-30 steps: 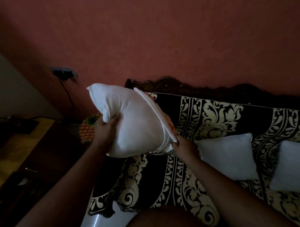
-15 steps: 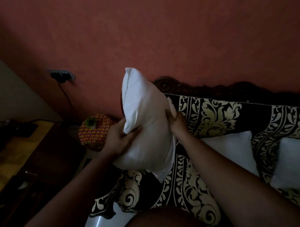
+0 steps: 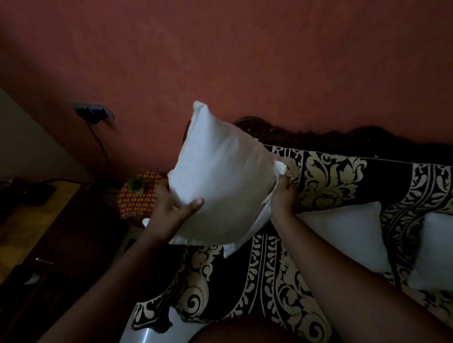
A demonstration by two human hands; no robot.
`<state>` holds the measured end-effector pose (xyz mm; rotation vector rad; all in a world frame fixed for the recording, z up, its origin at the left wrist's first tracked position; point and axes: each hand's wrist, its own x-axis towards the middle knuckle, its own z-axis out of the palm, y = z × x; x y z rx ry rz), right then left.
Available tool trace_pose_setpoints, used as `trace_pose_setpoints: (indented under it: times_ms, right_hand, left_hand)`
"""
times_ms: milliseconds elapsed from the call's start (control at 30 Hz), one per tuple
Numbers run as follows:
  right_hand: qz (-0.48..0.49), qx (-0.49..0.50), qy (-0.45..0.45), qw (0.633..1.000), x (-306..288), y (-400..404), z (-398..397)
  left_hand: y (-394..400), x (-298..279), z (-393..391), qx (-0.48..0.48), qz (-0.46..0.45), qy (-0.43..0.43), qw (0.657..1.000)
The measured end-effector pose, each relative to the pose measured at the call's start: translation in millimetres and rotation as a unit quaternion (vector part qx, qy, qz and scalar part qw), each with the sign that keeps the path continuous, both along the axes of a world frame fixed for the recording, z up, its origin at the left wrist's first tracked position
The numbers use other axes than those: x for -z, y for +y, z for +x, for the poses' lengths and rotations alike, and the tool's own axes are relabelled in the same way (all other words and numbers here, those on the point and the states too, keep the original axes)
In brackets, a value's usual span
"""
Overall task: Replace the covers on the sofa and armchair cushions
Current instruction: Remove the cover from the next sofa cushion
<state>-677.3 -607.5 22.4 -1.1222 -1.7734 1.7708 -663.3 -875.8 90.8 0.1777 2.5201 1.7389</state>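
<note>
I hold a white cushion (image 3: 220, 176) up in the air over the left end of the sofa (image 3: 331, 183), which is draped in a black and cream patterned throw. My left hand (image 3: 174, 207) grips the cushion's lower left side, thumb across its front. My right hand (image 3: 282, 195) pinches the white fabric at the cushion's right edge, where a loose flap hangs down. Two more white cushions lie on the seat, one (image 3: 348, 239) just right of my right arm and another (image 3: 444, 251) at the frame's right edge.
A red patterned cushion (image 3: 137, 196) sits behind my left hand by the sofa's end. A wooden table (image 3: 24, 224) stands at the left. A wall socket (image 3: 95, 111) with a cable hangs on the red wall. The sofa has a dark carved wooden back (image 3: 334, 136).
The cushion has turned from edge-on to face me broadside. My right hand slid from its middle down to the right edge; my left hand shifted lower on the left side.
</note>
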Motion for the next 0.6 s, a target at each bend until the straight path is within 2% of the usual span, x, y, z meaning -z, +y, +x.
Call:
trace_pose_setpoints:
  times_ms: [67,200,233,267,333,400,533,600]
  right_hand:
    - [0.04,-0.02,0.015,0.999,-5,-10,3]
    - [0.049,-0.084,0.055,0.994,-12,-23,13]
    - [0.053,-0.1,0.057,0.992,-11,-22,15]
    - [0.054,-0.11,0.055,0.991,-10,-21,17]
    - [0.042,-0.111,0.054,0.992,-4,-15,17]
    - [0.018,-0.101,0.044,0.994,-3,-7,14]
    - [0.032,-0.09,-0.028,0.995,0,17,1]
    - [0.063,-0.086,-0.067,0.992,0,30,-3]
  left_hand:
    - [6,-7,-13,-0.035,0.032,-0.028,0.998]
    - [21,-15,-34,-0.116,-0.088,0.059,0.988]
    - [24,-17,-38,-0.125,-0.09,0.058,0.986]
    - [26,-17,-41,-0.132,-0.085,0.033,0.987]
    - [31,-16,-46,-0.143,-0.137,-0.013,0.98]
    - [35,-11,-46,-0.125,-0.199,-0.008,0.972]
    - [53,2,-27,-0.039,-0.128,0.049,0.99]
    - [61,5,-15,0.009,-0.127,0.086,0.988]
